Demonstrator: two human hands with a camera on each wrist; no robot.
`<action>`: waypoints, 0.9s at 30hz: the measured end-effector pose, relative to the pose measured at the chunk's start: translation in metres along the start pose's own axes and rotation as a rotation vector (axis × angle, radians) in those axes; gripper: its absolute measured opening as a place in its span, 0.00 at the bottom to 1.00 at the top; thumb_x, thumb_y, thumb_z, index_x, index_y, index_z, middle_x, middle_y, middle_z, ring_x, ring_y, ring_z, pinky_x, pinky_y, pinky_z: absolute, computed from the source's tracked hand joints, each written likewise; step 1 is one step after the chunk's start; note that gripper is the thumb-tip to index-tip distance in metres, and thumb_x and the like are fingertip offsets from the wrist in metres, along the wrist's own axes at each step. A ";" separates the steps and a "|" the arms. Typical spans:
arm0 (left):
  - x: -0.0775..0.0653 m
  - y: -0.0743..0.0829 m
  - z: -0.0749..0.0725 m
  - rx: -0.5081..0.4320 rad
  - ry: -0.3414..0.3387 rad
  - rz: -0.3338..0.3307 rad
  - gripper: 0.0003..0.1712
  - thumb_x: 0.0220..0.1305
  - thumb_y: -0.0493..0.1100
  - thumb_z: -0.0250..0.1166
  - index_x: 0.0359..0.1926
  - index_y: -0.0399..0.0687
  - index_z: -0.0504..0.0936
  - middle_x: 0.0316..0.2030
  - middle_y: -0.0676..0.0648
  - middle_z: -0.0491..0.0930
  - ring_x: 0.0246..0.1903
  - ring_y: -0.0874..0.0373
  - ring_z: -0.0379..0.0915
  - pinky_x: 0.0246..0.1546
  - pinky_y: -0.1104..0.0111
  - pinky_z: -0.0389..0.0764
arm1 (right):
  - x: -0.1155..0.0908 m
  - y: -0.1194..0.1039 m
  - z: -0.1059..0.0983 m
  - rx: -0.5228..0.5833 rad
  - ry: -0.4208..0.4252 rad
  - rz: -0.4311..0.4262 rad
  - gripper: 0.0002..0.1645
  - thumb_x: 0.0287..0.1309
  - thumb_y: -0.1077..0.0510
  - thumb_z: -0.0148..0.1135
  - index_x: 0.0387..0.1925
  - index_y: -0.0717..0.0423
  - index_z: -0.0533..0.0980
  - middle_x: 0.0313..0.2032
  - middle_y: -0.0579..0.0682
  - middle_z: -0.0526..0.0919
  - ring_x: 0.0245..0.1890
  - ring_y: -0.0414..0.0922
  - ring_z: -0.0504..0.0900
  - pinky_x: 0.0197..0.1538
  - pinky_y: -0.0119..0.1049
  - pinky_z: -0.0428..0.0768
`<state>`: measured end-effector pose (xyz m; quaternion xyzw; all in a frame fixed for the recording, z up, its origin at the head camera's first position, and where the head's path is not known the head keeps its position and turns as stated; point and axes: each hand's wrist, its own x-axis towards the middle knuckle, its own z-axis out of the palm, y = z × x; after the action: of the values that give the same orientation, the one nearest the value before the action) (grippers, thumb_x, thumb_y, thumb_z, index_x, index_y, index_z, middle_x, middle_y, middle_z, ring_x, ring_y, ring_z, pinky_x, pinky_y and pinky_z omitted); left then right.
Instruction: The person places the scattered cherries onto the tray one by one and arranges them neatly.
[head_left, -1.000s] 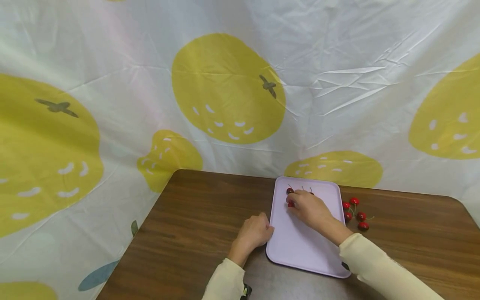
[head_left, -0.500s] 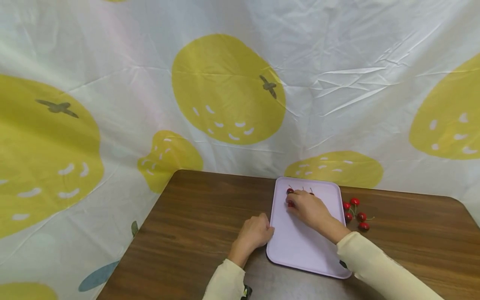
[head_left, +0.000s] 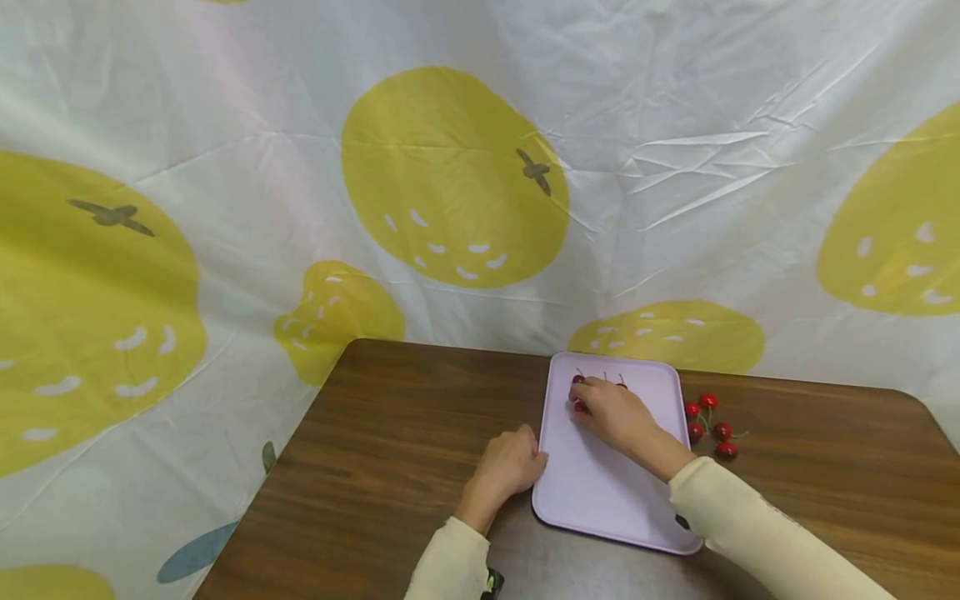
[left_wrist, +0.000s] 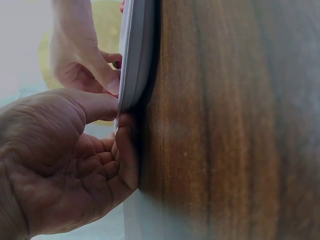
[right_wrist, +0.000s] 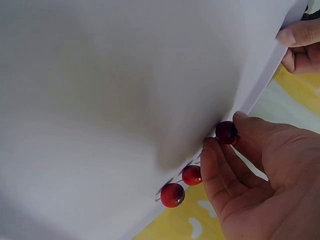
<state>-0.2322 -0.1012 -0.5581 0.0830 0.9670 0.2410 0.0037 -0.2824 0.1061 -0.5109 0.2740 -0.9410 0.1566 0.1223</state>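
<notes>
The tray (head_left: pixel 600 504) lies with its long axis running away from the person, and the right hand (head_left: pixel 617 412) reaches in over its right rim, fingers pointing toward its left rim. The held cherry (right_wrist: pixel 226 129) is at those fingertips, over the far left part of the tray, on the near side of the row of cherries (right_wrist: pixel 172 195) at the tray's far end. The right hand pinches it between thumb and fingers; whether the cherry touches the tray's surface, and which way its stem points, I cannot tell.

The left hand (head_left: pixel 508 461) is farther from that cherry, at the tray's left rim and nearer the person. It pinches the rim, thumb on top and fingers curled at the edge against the table (head_left: pixel 420 417). Five loose cherries (head_left: pixel 726 450) sit on the table just beyond the tray's right rim, on the right hand's side.

Against the earlier head frames, the cuff of the right sleeve (head_left: pixel 765 517) is slightly farther in over the tray, and a little less of the held cherry shows than in the earliest one. The left hand, the tray, the row and the loose cherries keep their places.
</notes>
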 end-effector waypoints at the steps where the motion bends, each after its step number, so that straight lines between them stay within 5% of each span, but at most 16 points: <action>1: 0.000 0.000 0.000 -0.002 0.004 0.001 0.14 0.64 0.50 0.68 0.26 0.53 0.74 0.25 0.45 0.80 0.28 0.46 0.79 0.31 0.57 0.77 | 0.000 0.000 0.000 0.000 -0.001 0.001 0.11 0.54 0.62 0.78 0.38 0.55 0.83 0.36 0.49 0.87 0.36 0.48 0.87 0.39 0.48 0.84; 13: -0.004 0.006 -0.005 -0.004 0.000 0.006 0.14 0.65 0.51 0.67 0.29 0.51 0.75 0.26 0.44 0.81 0.29 0.44 0.81 0.32 0.56 0.78 | -0.001 0.001 -0.001 0.026 -0.013 0.025 0.12 0.53 0.60 0.80 0.37 0.54 0.83 0.34 0.49 0.86 0.33 0.46 0.85 0.37 0.47 0.83; 22: -0.016 0.023 -0.030 -0.009 -0.049 0.001 0.13 0.67 0.45 0.67 0.30 0.46 0.76 0.27 0.41 0.81 0.30 0.42 0.81 0.34 0.54 0.80 | -0.008 0.001 -0.012 0.020 -0.005 0.053 0.18 0.54 0.54 0.80 0.43 0.57 0.84 0.35 0.51 0.84 0.32 0.46 0.81 0.39 0.49 0.83; 27: -0.010 0.012 -0.016 0.008 -0.008 0.012 0.13 0.66 0.49 0.66 0.28 0.50 0.75 0.25 0.45 0.80 0.28 0.45 0.80 0.32 0.56 0.79 | -0.017 0.008 -0.023 0.035 0.012 0.072 0.18 0.58 0.54 0.78 0.47 0.58 0.84 0.40 0.54 0.87 0.37 0.51 0.87 0.43 0.52 0.85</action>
<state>-0.2216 -0.0995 -0.5386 0.0896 0.9674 0.2369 0.0060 -0.2694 0.1290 -0.4971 0.2411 -0.9466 0.1791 0.1174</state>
